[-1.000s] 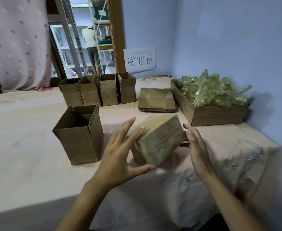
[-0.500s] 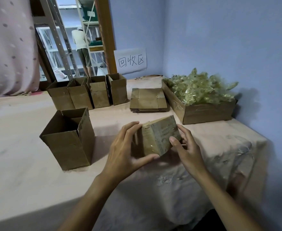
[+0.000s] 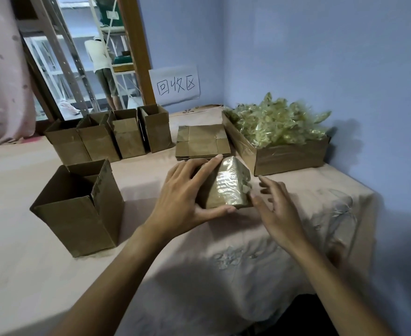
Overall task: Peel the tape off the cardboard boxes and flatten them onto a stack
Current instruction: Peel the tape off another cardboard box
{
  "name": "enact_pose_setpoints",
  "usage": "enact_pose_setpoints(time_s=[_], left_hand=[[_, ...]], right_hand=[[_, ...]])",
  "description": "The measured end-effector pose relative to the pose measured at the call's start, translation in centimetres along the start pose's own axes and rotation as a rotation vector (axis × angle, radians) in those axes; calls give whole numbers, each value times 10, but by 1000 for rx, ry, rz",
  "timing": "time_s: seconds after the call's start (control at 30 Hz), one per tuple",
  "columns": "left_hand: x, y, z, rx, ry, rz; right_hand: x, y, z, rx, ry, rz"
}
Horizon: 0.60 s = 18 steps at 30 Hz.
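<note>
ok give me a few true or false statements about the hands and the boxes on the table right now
1. The left hand holds the taped box. True.
2. The right hand grips the taped box as well. False: its fingers are spread open beside the box's right corner.
3. The flattened stack lies between the back row of open boxes and the carton of crumpled tape. True.
4. The large open box on the near left lies on its side. False: it stands upright, opening upward.
5. The back row of open boxes holds five. False: it holds four.
</note>
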<state>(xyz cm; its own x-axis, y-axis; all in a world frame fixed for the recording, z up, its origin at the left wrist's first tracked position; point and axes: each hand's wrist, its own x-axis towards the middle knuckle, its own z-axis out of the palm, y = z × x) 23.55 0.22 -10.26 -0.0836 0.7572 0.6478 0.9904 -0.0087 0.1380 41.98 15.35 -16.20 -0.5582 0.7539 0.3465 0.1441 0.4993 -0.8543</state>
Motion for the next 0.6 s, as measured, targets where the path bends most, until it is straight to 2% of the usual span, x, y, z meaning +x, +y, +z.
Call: enact_pose_setpoints(time_s=[0.13, 0.23, 0.4, 0.6], left_hand=[[10, 11, 8, 38, 10, 58], [13, 17, 15, 49, 33, 88], [11, 17, 15, 77, 19, 125], [14, 14, -3, 107, -25, 163]], right_hand=[[-2, -24, -28, -1, 66, -225], [-3, -42, -45, -94, -6, -367], [-1, -45, -52, -252, -150, -412], [-2, -50, -46, -195, -167, -466]])
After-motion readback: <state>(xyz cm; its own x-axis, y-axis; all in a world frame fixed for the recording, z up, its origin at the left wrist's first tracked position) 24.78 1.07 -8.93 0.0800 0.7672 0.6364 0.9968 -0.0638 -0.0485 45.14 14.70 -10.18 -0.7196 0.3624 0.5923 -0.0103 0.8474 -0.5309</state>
